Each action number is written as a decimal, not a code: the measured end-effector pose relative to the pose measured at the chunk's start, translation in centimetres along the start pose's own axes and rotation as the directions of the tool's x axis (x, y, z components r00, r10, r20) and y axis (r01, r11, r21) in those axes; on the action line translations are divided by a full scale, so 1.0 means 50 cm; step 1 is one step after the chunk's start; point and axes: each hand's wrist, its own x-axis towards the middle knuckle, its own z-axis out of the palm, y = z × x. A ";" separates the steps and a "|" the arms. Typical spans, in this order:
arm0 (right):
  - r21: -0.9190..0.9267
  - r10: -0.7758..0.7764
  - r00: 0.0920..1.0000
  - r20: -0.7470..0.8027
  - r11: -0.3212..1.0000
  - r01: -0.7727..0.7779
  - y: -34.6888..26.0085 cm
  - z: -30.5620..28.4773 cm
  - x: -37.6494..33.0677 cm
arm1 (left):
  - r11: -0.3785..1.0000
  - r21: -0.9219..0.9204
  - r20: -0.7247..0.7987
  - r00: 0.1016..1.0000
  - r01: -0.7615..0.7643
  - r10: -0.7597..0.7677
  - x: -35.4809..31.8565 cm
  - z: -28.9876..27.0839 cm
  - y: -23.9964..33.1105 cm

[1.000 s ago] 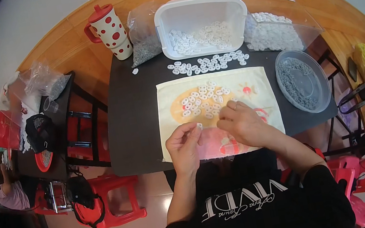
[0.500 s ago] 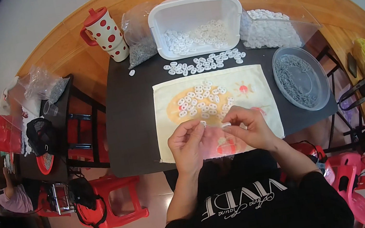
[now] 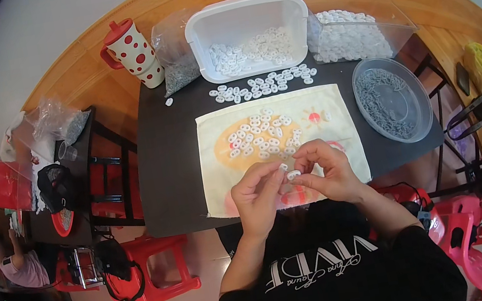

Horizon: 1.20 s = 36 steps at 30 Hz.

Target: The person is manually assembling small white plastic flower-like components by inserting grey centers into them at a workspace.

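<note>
Over the near edge of a cream cloth, my two hands are close together. My left hand pinches a small white piece between thumb and fingertips. Between the thumb and forefinger of my right hand is a white oval piece with two dark holes. The two pieces are almost side by side; whether they touch I cannot tell. Beyond my hands, several like white oval pieces lie scattered on the cloth.
At the back stand a white tub, a clear bin of white pieces, a bag of grey bits and a spotted tumbler. A round clear tub of small metal parts sits right. Loose white pieces line the dark table.
My hands have drawn closer together, bringing their two white pieces near each other. The piece in my right hand now shows its two holes. The whole view has shifted slightly.
</note>
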 end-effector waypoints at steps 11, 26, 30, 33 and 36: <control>-0.131 -0.094 0.994 0.049 0.986 0.100 -0.013 -0.010 0.001 | 0.924 0.346 0.094 0.986 -0.164 0.140 0.000 0.004 0.012; -0.142 -0.222 0.974 -0.036 0.966 0.215 0.016 -0.001 -0.008 | 0.888 0.395 0.081 0.972 -0.235 0.221 -0.011 0.015 0.010; -0.150 -0.231 0.972 -0.034 0.963 0.224 0.006 -0.001 -0.005 | 0.900 0.367 0.089 0.972 -0.235 0.218 -0.011 0.016 0.010; -0.073 -0.176 0.983 -0.045 0.982 0.172 0.012 0.002 -0.010 | 0.939 0.271 0.079 0.977 -0.212 0.198 -0.013 0.014 -0.001; -0.004 -0.155 0.981 -0.115 0.988 0.155 0.020 0.018 -0.019 | 0.980 0.151 0.065 0.991 -0.128 0.119 -0.018 0.016 -0.007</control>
